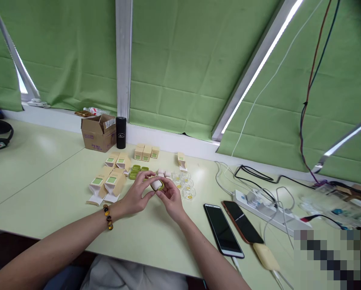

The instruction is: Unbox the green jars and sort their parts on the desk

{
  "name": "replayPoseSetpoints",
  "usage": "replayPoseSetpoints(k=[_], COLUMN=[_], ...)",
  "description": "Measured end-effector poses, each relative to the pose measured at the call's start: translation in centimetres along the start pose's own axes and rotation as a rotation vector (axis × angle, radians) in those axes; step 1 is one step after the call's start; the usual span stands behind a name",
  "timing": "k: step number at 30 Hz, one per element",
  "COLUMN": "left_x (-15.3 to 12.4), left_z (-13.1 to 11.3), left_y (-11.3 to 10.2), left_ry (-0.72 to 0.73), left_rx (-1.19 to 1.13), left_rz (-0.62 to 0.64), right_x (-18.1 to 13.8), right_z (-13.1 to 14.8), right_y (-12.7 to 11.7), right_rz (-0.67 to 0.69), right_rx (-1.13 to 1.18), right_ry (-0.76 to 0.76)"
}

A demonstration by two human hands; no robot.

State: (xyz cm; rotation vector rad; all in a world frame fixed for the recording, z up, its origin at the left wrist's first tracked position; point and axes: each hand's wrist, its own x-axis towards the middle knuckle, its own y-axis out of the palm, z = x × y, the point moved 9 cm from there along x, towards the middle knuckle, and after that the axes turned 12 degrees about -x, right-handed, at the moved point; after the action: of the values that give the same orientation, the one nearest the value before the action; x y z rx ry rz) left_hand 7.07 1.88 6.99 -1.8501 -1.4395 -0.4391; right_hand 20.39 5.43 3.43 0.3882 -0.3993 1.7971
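My left hand [138, 196] and my right hand [172, 199] meet above the table, fingertips pinching a small green tray with a rounded white piece [156, 185] in it. What the white piece is, I cannot make out. Just behind my left hand lie several small green trays [134, 175]. Small pinkish-white pieces [164, 173] show beyond my fingers, partly hidden. Several clear plastic covers [188, 194] with yellow marks sit beside my right hand. To the left lie opened cardboard cartons [115, 179] with green labels, their flaps out.
Closed small cartons [146, 152] stand at the back, with one opened carton [181, 160] to their right. A brown cardboard box [98, 135] and black tumbler [121, 133] are near the wall. Two phones [223, 230], a power strip [266, 211] and loose cables occupy the right side.
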Motion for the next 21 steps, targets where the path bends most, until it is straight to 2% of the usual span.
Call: replayPoseSetpoints(k=[5,12,21], left_x=[0.0,0.2,0.2], left_z=[-0.4,0.3,0.4], left_y=[-0.1,-1.3,-0.6], left_ry=[0.027,0.005,0.001], left_rx=[0.027,-0.071,0.034], left_rz=[-0.018,-0.142,-0.063], right_x=[-0.3,-0.6,-0.7], right_z=[-0.1,-0.4,-0.7], right_y=[0.4,0.9,0.9], right_rz=[0.03,0.044,0.049], right_rx=[-0.053,-0.024,-0.055], right_ry=[-0.001,0.026,0.021])
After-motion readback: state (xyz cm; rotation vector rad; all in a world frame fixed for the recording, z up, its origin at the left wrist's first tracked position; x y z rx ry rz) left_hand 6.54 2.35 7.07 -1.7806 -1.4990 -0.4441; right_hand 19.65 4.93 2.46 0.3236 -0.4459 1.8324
